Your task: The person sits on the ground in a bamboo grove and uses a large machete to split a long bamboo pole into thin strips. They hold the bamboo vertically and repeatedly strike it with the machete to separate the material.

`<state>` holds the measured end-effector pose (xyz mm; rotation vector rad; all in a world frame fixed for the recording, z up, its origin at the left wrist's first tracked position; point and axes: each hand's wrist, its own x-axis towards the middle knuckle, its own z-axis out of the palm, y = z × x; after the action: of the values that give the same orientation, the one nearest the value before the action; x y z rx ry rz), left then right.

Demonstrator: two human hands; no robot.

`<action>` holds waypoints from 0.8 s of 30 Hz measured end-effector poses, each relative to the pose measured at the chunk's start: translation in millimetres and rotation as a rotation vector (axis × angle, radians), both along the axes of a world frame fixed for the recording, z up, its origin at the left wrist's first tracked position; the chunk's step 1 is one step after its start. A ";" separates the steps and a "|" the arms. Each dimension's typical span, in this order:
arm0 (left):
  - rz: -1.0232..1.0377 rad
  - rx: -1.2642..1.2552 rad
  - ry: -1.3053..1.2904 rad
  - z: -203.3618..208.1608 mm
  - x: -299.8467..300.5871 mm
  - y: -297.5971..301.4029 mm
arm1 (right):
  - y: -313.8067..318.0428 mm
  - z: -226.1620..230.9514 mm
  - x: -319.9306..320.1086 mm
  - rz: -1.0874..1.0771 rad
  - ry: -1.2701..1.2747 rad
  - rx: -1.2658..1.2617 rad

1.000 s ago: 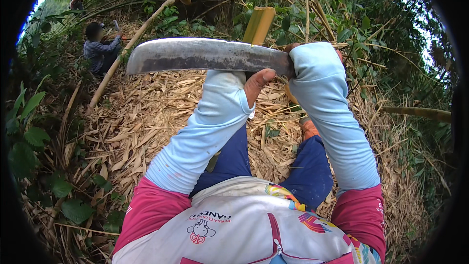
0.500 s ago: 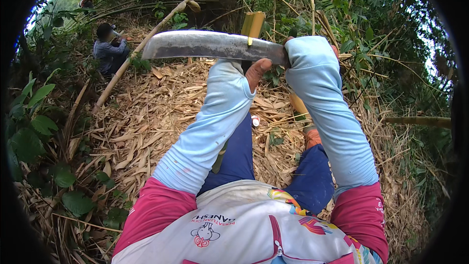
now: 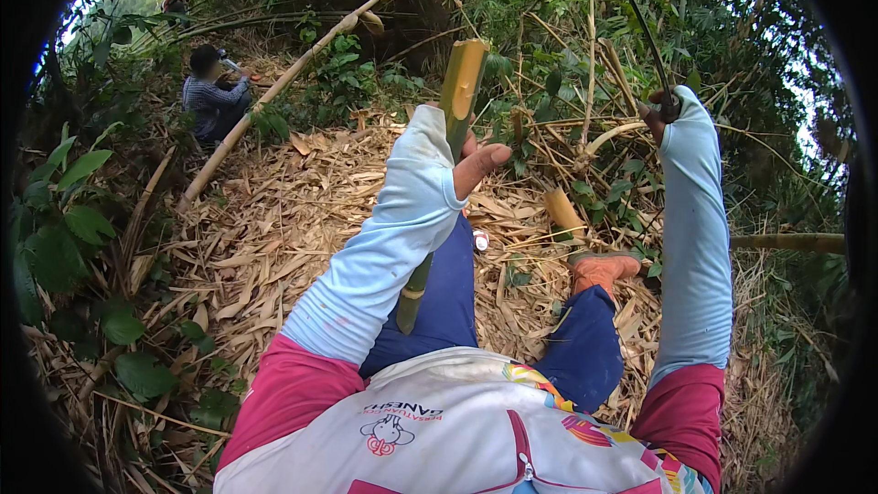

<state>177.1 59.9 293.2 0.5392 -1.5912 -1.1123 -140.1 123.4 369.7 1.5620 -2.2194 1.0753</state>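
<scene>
A length of green bamboo point(image 3: 463, 87) stands tilted in front of me, its top shaved to pale yellow and its lower end reaching down past my left forearm over my thigh. Around its upper part is closed my left hand point(image 3: 474, 165), with the thumb sticking out to the right; the other fingers are mostly hidden behind the stalk. Up at the right, apart from the bamboo, my right hand point(image 3: 666, 115) grips a machete point(image 3: 642, 11). Its dark blade shows nearly edge-on and points up and left; the handle is mostly covered by my fingers.
Dry bamboo leaves point(image 3: 274, 229) cover the ground. A cut bamboo stump point(image 3: 563, 210) rises beyond my orange boot point(image 3: 605, 267). A long bamboo pole point(image 3: 302, 69) slants across the left. A seated person point(image 3: 212, 96) is further back, and undergrowth point(image 3: 750, 64) crowds the right.
My right hand has swung the machete up and right, away from the bamboo, where the blade lay across its top. The bamboo, held in my left hand, now shows more fully.
</scene>
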 end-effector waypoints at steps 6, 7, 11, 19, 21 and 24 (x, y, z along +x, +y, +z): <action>-0.113 0.001 0.017 -0.6 -8.6 13.3 | 36.1 -42.9 99.3 0.246 0.200 -0.106; -0.204 0.031 0.122 1.4 -12.2 17.2 | 37.1 -37.9 107.4 0.275 0.324 -0.022; -0.188 -0.101 0.044 4.8 -12.9 25.1 | 30.7 -27.7 125.7 0.297 0.470 0.105; -0.160 -0.147 0.047 -0.9 -16.4 27.9 | 28.0 -20.6 130.2 0.289 0.523 0.141; -0.158 -0.164 0.054 -2.1 -16.0 28.2 | 28.9 -19.7 130.5 0.299 0.525 0.148; -0.163 -0.187 0.070 -0.6 -16.8 31.1 | 31.1 -17.9 128.7 0.321 0.536 0.144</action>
<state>160.4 91.0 292.6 0.2477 -1.6791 -1.0762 -11.3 154.4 351.8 2.0259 -1.7522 0.4772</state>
